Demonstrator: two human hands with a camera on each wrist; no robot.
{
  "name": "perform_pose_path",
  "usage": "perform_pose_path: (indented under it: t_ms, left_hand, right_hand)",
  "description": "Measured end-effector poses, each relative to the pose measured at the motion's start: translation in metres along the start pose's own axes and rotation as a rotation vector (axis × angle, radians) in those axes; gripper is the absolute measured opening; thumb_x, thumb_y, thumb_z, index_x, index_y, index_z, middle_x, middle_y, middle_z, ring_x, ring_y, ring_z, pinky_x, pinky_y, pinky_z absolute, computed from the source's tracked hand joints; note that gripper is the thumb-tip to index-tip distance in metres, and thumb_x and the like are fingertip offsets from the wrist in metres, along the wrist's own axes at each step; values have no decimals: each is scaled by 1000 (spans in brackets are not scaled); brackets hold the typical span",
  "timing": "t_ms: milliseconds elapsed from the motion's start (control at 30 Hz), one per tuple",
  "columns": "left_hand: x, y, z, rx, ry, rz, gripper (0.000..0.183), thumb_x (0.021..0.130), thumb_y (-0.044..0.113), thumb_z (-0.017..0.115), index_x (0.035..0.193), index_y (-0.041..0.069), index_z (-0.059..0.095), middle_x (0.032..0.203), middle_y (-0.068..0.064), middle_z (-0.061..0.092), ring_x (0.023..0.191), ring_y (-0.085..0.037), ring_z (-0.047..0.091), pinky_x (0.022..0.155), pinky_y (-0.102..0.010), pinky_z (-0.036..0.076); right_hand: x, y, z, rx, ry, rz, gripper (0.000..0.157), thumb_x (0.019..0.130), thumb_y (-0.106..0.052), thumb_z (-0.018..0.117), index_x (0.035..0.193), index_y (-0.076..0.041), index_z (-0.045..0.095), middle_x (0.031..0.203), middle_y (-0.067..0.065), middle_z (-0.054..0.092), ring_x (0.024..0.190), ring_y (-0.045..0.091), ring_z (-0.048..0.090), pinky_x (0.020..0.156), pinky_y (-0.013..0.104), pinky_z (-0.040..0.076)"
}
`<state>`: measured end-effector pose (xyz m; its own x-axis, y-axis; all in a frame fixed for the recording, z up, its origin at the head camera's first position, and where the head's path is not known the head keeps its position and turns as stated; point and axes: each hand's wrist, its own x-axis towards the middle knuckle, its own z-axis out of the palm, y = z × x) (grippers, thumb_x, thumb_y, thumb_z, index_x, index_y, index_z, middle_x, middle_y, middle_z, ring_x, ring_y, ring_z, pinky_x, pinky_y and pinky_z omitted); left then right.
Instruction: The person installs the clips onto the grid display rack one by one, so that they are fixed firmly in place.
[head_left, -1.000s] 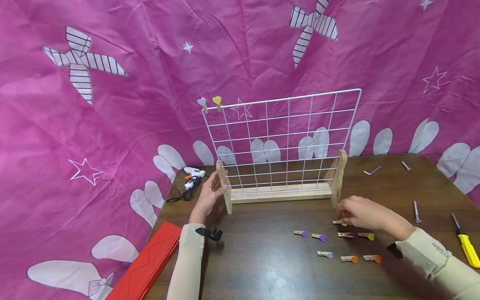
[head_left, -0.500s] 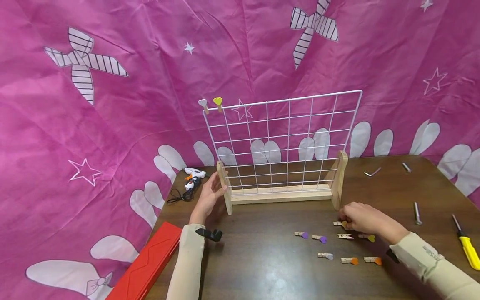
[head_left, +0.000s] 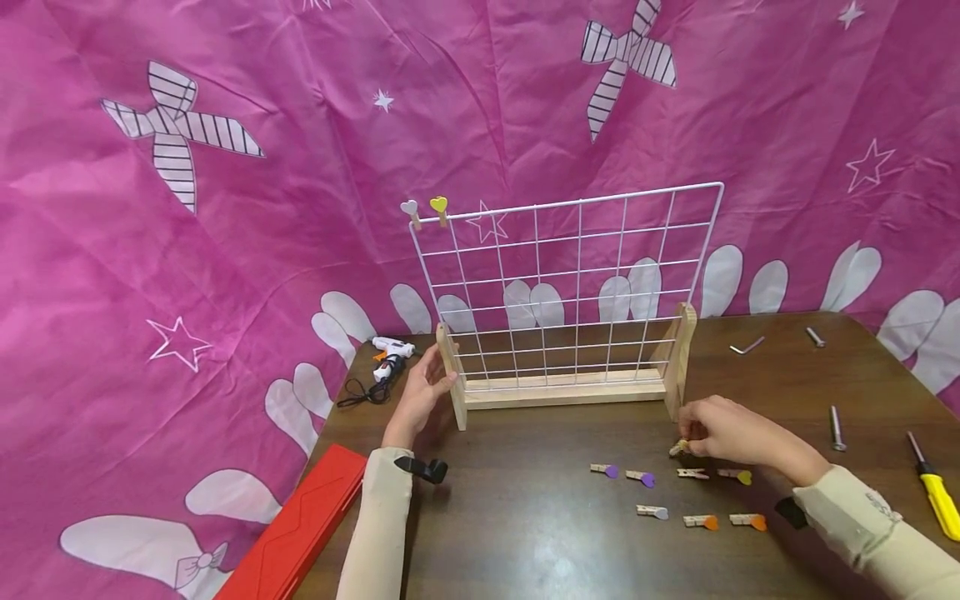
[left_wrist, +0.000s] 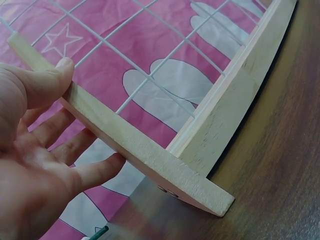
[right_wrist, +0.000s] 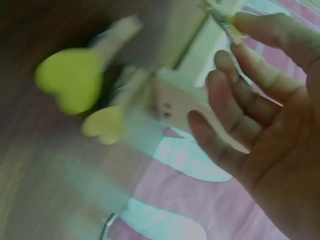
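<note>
A person's right hand is pinching a small wooden clothespin between thumb and fingertips, low over the near right of a brown table; whether the clothespin is touching the wood, I cannot tell. It is sticking out on the left side of the fingertips, its long axis slanting from near left to far right. The left hand is lying well apart from it, gripping the left wooden post of a white wire rack, thumb on 1 side and fingers on the other. The relation that seems to matter most is between the held clothespin and the rack's top wire: the wire is running far, above and to the left of it, with 2 heart clothespins sitting at its left end. 7 more clothespins are lying near the right hand. The right sleeve is showing marks too small to read; no brand or label is reading clearly.
</note>
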<state>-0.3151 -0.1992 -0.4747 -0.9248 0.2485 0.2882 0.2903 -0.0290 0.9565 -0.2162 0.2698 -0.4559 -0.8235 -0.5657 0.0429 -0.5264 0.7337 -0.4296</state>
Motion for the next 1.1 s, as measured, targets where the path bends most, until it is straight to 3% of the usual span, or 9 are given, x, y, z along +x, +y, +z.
perform_pose_path:
  t_ms: [200,333,500,633,1100]
  left_hand:
    - [0,3,0,-20,-5,-10,62,84,-9,57,140,6,35,140,-22,38,129,-30,36,102,-49,31]
    - [1,4,0,-38,-25,-8,62,85,-13,54,140,3,33,141,-23,36,131,-33,33,102,-51,30]
    - [-1,14,3,-23,-34,-10,62,85,-14,52,141,-2,30,140,-21,38,130,-33,34,103,-48,31]
    - [-3,23,6,-4,-29,-31,62,85,-13,53,141,-2,29,140,-20,39,130,-32,34,102,-46,32]
    - [-5,25,6,-2,-46,-14,62,86,-12,53,142,0,29,141,-22,37,133,-32,30,105,-46,27]
  right_hand:
    - [9,-23,-20,60,171,-192,20,77,-4,69,81,-20,57,71,-16,53,61,0,48,51,20,43]
    - [19,-42,-40,-8,190,-257,15,83,-6,66,84,-17,57,70,-17,51,60,-1,46,51,19,41]
    - [33,-68,-67,-152,160,-242,19,83,-3,63,83,-19,53,69,-17,45,58,-1,40,50,19,36]
    - [46,-87,-85,-253,128,-282,26,81,1,59,76,-21,48,65,-17,40,57,0,36,52,20,34]
    - [107,-170,-170,-472,-7,-381,24,80,5,62,70,-10,46,60,-6,45,53,10,42,48,25,39]
